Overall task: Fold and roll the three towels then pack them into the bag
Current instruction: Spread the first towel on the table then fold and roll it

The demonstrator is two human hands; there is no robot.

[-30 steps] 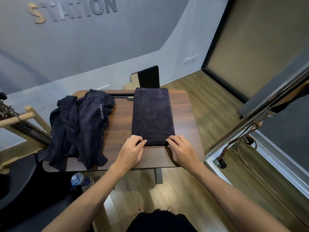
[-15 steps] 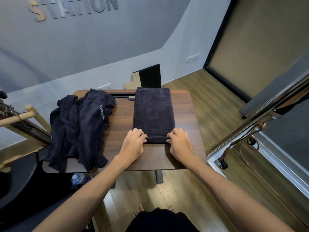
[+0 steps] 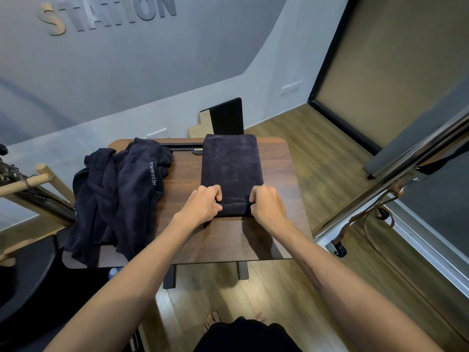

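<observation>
Walnut-brown table [image 3: 274, 240] carries the folded towel [image 3: 232, 168]. Left hand [image 3: 203, 205] and right hand [image 3: 266, 204] grasp its rolled near end at mid-frame; keep the roll tight and both sides level.

Beyond my hands, a black panel [image 3: 227, 116] leans against the wall under grey STATION lettering [image 3: 109, 15]; a chrome rail [image 3: 396, 184] runs off my right.
</observation>
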